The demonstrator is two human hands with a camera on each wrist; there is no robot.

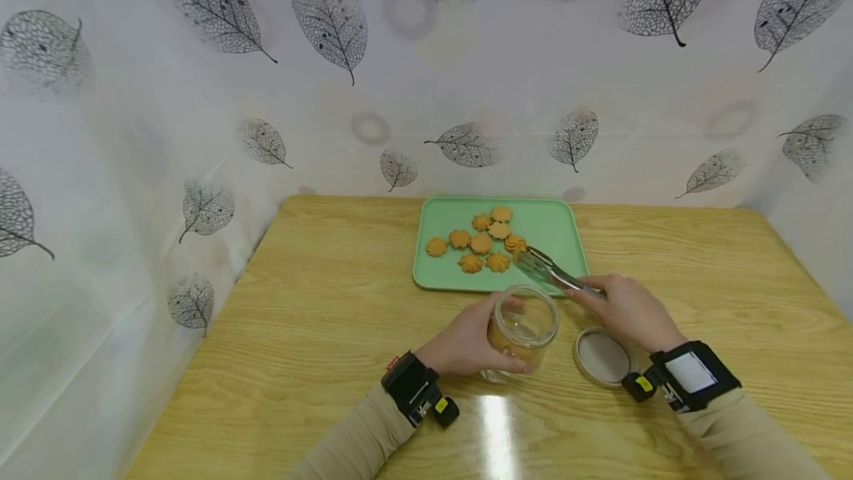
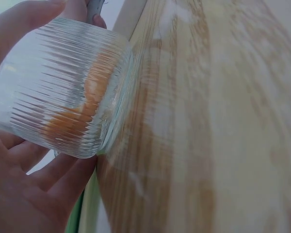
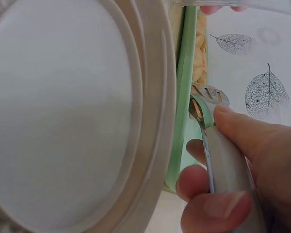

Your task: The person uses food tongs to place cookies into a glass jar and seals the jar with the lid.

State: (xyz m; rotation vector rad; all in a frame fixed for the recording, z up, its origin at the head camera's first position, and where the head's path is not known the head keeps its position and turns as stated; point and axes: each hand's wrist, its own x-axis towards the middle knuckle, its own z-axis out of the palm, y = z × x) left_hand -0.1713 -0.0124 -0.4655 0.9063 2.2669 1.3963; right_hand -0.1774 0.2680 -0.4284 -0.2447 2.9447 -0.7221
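Note:
My left hand [image 1: 466,339] holds a clear glass jar [image 1: 525,317] tilted just in front of the tray. In the left wrist view the ribbed jar [image 2: 72,82] shows orange-brown cookies [image 2: 97,77] at its bottom, with fingers and thumb around it. My right hand [image 1: 629,310] grips metal tongs [image 1: 553,269]; their slotted tips reach the cookie [image 1: 514,244] at the right of the group on the green tray [image 1: 556,224]. Whether the tips pinch that cookie I cannot tell. In the right wrist view the tongs' handle [image 3: 228,165] lies between thumb and fingers.
Several other cookies [image 1: 470,264] lie spread on the tray's left and middle. A round lid [image 1: 603,356] rests on the wooden table [image 1: 320,302] below my right hand. Behind the table hangs a leaf-patterned cloth [image 1: 466,58].

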